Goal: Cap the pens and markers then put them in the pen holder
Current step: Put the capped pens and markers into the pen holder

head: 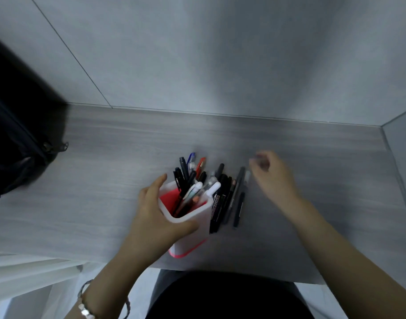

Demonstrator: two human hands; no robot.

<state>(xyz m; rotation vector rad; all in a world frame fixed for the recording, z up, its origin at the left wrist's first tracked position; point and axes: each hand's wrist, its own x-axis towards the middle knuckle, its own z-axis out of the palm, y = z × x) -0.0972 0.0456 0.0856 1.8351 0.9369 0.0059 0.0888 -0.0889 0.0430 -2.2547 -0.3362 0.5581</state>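
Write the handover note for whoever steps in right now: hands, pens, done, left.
Left hand grips the pen holder at its rim, near the front of the desk.
Right hand hovers beyond the loose pens, blurred; grip unclear.
Done: stowed pens stand in the holder.
Left: the loose pens lie on its right; caps unreadable, so check them, then load.

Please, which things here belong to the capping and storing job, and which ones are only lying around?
Part of the job:
- pen holder, gripped by the left hand
- pens standing in it
- pens and markers lying beside it on the desk
- right hand, above those

Only lying about:
- black bag at the desk's left end
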